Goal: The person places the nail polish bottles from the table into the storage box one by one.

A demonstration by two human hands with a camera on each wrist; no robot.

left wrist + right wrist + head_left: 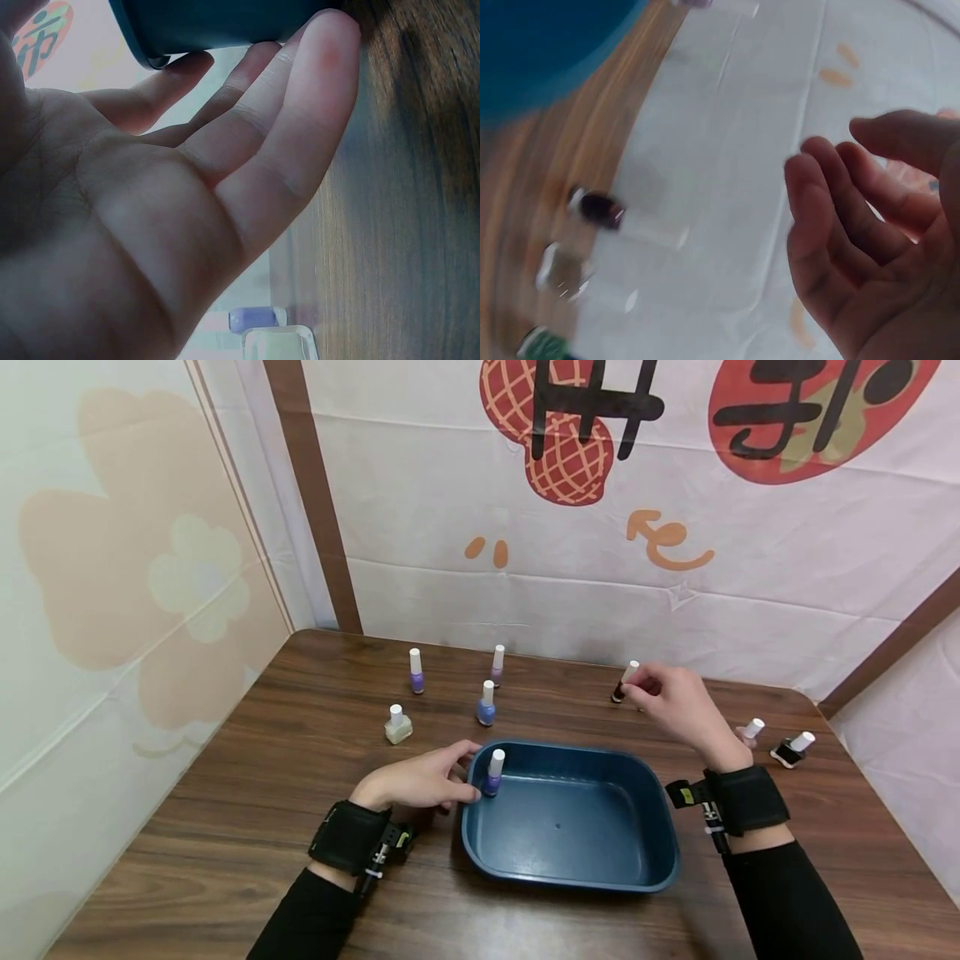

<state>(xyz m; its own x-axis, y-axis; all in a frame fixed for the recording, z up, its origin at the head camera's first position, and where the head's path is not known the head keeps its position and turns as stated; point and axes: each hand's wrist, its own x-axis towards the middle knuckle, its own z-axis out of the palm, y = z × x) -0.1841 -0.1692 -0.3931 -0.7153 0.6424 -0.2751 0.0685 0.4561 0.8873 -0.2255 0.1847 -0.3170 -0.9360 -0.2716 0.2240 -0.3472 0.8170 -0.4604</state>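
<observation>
A dark blue plastic tray (pixel 555 881) sits on the table, with a purple nail polish bottle (pixel 492 781) upright in its back left corner. My left hand (pixel 416 779) holds the tray's left side, thumb over the rim; its fingers (pixel 247 142) lie against the outer wall. At the back right, a dark nail polish bottle (pixel 618 693) with a white cap stands right at the fingertips of my right hand (pixel 678 706). In the right wrist view the thumb and fingers (pixel 810 202) are apart with nothing between them, and the dark red bottle (pixel 600 208) stands away from them.
Left of centre at the back are purple (pixel 417 681), lilac (pixel 497 675), blue (pixel 486 710) and pale cream (pixel 398 729) polish bottles. Beyond my right wrist stand a clear-looking bottle (pixel 752 729) and a blackish one (pixel 791 752). A printed cloth (pixel 420 485) hangs behind the table.
</observation>
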